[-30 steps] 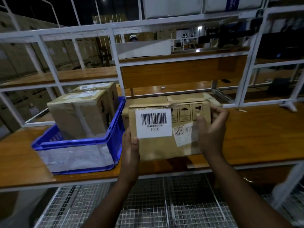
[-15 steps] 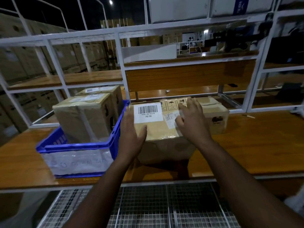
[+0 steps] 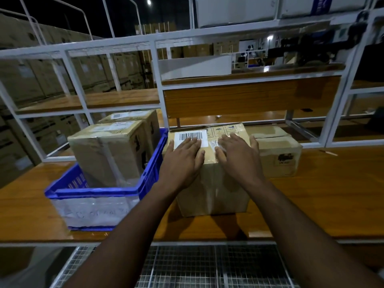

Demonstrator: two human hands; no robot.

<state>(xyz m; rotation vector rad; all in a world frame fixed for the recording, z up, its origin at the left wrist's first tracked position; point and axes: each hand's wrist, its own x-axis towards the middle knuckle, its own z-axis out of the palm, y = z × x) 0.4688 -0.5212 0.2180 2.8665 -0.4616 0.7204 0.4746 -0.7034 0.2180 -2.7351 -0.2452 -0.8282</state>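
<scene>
Pressing flat, straight-fingered palms, my left hand and right hand rest on the brown cardboard box. It stands near the wooden bench's front edge, barcode face up, long side along that edge. A blue plastic crate sits just left, with white metal racking and a dim warehouse behind.

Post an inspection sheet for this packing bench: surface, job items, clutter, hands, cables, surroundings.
Surface: wooden bench, glossy, inside a white metal frame.
Job's things: cardboard box standing on the bench, barcode label on its top.
Clutter: blue crate left of the box, holding two taped cartons; another carton behind at right.
Hands: left hand and right hand flat on the box top, fingers straight.
Cables: nothing seen.
Surroundings: wire mesh shelf below; stacked cartons in the dark beyond.
</scene>
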